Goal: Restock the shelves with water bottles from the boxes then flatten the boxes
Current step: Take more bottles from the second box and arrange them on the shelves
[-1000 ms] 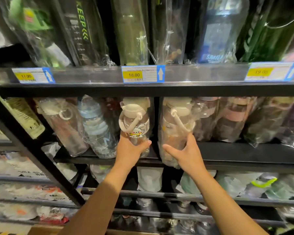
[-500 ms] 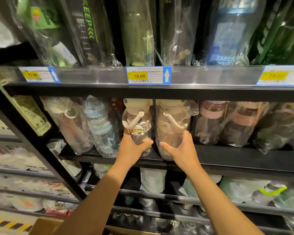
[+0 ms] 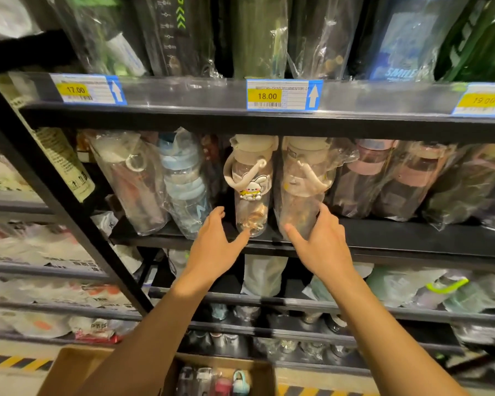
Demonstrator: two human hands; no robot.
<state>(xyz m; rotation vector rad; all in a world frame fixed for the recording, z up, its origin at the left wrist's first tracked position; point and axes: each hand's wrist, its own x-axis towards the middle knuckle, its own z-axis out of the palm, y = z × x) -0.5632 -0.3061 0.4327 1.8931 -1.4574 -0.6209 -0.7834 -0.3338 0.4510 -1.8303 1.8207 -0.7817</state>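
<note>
Standing upright side by side on the black shelf (image 3: 397,232): rabbit-sticker bottle (image 3: 250,192) and bag-wrapped beige-lid bottle (image 3: 302,192). Hovering half-spread at their bases with left grip (image 3: 216,244) beside the first and right grip (image 3: 322,241) loosely flanking the second, clasping nothing. Expecting light, rigid, empty clear plastic, with a slippery loose wrap on the second. Judging a hold low round the body safer than the strap. Waiting below in the cardboard box (image 3: 66,367): more bottles (image 3: 220,381).

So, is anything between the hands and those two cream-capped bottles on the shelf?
Nothing visible. The left hand is open right beside the rabbit bottle, and the right hand is open at the bagged bottle; only its own plastic bag lies between.
</note>
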